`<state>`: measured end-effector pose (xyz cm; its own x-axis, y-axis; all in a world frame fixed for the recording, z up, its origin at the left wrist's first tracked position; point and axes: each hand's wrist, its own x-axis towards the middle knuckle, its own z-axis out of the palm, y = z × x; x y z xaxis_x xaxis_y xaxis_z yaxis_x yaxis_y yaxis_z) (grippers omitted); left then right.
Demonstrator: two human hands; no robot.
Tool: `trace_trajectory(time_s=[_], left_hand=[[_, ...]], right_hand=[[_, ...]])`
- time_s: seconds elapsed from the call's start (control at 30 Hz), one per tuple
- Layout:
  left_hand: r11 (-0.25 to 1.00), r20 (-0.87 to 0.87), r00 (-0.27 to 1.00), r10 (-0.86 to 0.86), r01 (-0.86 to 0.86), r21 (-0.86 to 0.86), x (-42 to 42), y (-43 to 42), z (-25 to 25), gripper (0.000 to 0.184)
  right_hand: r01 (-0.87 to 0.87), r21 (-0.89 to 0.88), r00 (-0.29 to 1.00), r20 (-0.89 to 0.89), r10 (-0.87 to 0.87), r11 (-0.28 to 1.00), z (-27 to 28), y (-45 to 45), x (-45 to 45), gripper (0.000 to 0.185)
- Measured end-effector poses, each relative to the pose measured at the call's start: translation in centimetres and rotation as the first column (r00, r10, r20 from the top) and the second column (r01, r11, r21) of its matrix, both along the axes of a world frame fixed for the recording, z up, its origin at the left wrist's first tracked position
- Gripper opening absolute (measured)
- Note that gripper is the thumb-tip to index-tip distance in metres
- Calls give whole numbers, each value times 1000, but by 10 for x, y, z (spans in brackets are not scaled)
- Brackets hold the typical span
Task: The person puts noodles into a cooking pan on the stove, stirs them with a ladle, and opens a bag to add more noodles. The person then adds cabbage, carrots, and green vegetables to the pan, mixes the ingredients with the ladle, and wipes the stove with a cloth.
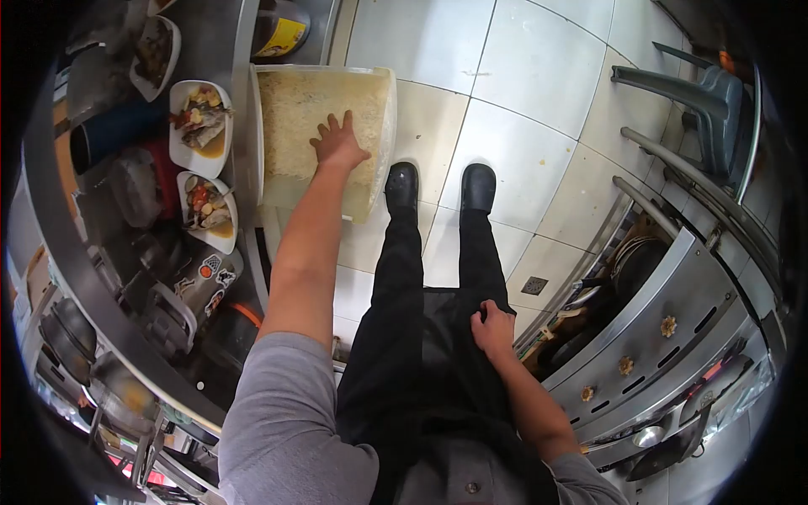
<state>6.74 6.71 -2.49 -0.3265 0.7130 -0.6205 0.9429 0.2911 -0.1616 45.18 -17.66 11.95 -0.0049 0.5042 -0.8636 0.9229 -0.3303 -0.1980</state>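
My left hand [339,147] is over a pale plastic bin [390,126], its fingers spread wide and nothing held in them. A beige, crumbly layer that looks like breadcrumbs [290,109] fills much of the bin. Whether the fingertips touch the crumbs I cannot tell. My right hand [494,330] rests against my thigh at the side of the black apron [442,324]. Its fingers are curled in, and what they hold, if anything, is hidden.
Two white dishes of fish [200,126] [208,210] sit on the steel counter at left, beside a sticker-covered container [206,273]. A yellow-labelled jar [282,35] stands above the bin. At right are a steel stove [627,341], pans and a grey plastic stool [715,109].
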Motion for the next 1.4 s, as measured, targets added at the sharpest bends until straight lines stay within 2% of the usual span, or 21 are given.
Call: trace_trajectory(time_s=[0.07,0.17,0.23,0.27,0.33,0.4,0.47,0.5,0.57,0.6,0.67,0.7,0.77,0.8,0.87,1.0,1.07,1.17,1.23,1.3,1.4], left_hand=[[994,-38,994,-104,103,-22,1,-3,-18,90],[991,25,999,27,-23,-133,-13,-3,-21,86],[987,188,969,158,-153,-40,-31,1,-3,69],[988,183,971,154,-151,-28,-42,4,6,69],[934,407,876,260,-335,123,-67,-3,15,54],[908,495,822,281,-395,140,-86,-4,31,52],[793,668,617,416,-605,66,-98,-7,43,51],[795,668,619,413,-603,67,-97,-7,53,51],[551,750,243,615,-814,-187,-94,-3,77,50],[549,754,241,611,-815,-184,-94,-7,78,50],[380,806,-20,591,-875,-300,-94,-18,73,46],[378,809,-22,587,-876,-299,-90,-20,79,46],[237,863,-330,382,-868,-436,-77,-25,92,42],[236,862,-334,380,-866,-440,-81,-29,88,42],[202,755,-598,269,-731,-652,-91,-43,72,37],[135,739,-627,246,-733,-667,-74,-47,109,34],[141,705,-609,362,-712,-688,-70,-46,136,31],[272,673,-644,363,-618,-738,-63,-43,170,29],[315,707,-601,371,-635,-705,-40,-33,227,29],[399,789,-452,416,-689,-605,-9,-16,281,30],[582,844,-373,385,-611,-536,40,6,334,31]], right_hand=[[-1,44,1000,-8,2,999,-1,-7,0,29],[0,6,1000,-14,0,1000,2,0,-2,29],[9,35,1000,-21,-8,999,5,0,-1,28],[19,63,999,-31,-18,998,5,2,-2,27],[20,54,999,-33,-18,998,9,9,-3,27],[21,45,999,-33,-20,999,12,16,-5,27],[1,54,1000,-11,0,999,15,20,-7,27],[3,55,1000,-11,-3,998,16,18,-6,27],[-2,53,1000,-4,2,999,13,15,-5,28],[-5,59,1000,-4,5,998,14,14,-6,28],[42,38,999,-9,-42,998,18,10,-7,31],[39,43,999,-8,-38,998,20,6,-8,31],[217,-30,976,5,-217,976,26,-4,-8,35],[216,-27,976,9,-215,976,32,-10,-7,35],[305,-15,951,-53,-306,952,45,-22,0,38],[322,-3,945,-60,-321,947,85,-47,17,38],[380,-66,924,-17,-382,923,104,-53,23,37],[411,14,911,-29,-411,911,129,-47,25,34],[422,90,907,-55,-418,902,138,-46,29,32],[442,61,891,-148,-430,895,140,-37,35,36],[547,91,826,-220,-519,832,162,-24,41,27]])
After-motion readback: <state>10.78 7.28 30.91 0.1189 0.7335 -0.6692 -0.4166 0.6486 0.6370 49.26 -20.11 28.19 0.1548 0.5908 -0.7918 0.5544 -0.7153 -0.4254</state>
